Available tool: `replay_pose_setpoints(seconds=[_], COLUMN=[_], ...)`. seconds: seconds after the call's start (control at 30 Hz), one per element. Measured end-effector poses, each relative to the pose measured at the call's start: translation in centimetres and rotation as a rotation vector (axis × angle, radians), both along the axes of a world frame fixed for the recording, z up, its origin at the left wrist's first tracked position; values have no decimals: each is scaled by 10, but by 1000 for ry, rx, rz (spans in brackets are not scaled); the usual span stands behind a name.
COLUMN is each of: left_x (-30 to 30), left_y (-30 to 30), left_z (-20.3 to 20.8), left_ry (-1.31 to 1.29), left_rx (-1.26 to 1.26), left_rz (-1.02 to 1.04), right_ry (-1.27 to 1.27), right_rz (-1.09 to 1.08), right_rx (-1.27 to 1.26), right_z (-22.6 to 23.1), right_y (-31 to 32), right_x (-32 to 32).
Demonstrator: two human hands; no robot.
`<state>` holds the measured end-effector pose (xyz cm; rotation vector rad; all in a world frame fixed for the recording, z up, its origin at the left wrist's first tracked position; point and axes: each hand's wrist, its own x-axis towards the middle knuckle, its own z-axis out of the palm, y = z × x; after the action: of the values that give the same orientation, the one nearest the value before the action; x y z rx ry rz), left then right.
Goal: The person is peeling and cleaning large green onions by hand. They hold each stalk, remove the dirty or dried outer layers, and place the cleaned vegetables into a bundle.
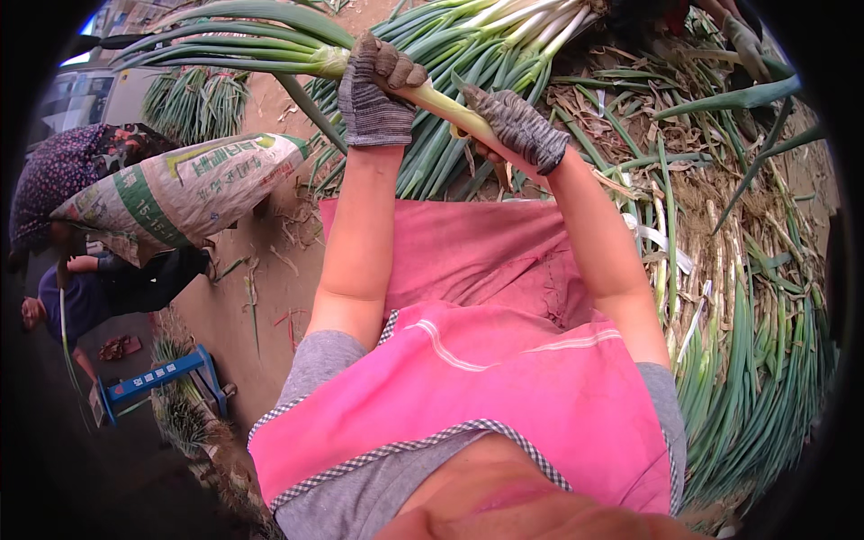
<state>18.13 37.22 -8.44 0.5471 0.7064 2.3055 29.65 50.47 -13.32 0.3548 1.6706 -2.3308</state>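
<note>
Head | both gloved hands' fingers (382, 67) wrap leek stalk (445, 106) between them

— What's under us here?

— Bare brown dirt ground (229, 306). On my right a heap of green onions (756, 378) lies on it, over dry husks (648, 135). Another pile of green onions (468, 54) lies ahead.

— And on the left?

— A printed woven sack (180, 193) lies on the dirt, a blue stool (153, 378) stands on it, and beside that is what I take for a trimmed bundle (180, 418).
</note>
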Motion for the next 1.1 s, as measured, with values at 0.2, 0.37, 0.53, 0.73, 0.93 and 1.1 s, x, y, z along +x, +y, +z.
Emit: replay_pose_setpoints(seconds=[0.2, 0.37, 0.53, 0.73, 0.93, 1.1], left_x=[-2, 9, 9, -1, -36, -54], left_y=[1, 7, 13, 13, -25, -31], left_z=[11, 9, 10, 4, 33, 22], left_ry=[58, 140, 268, 300, 226, 112], left_rx=[85, 70, -14, 157, 190, 136], left_rz=[-60, -95, 20, -318, -110, 49], right_ry=[601, 349, 406, 58, -168, -353], right_rz=[-284, -69, -177, -425, -352, -396], right_rx=[822, 112, -49, -209, 1125, 1207], right_z=[-4, 4, 6, -35, -154, -225], right_y=[-14, 8, 6, 19, 111, 176], right_x=[7, 10, 13, 0, 55, 142])
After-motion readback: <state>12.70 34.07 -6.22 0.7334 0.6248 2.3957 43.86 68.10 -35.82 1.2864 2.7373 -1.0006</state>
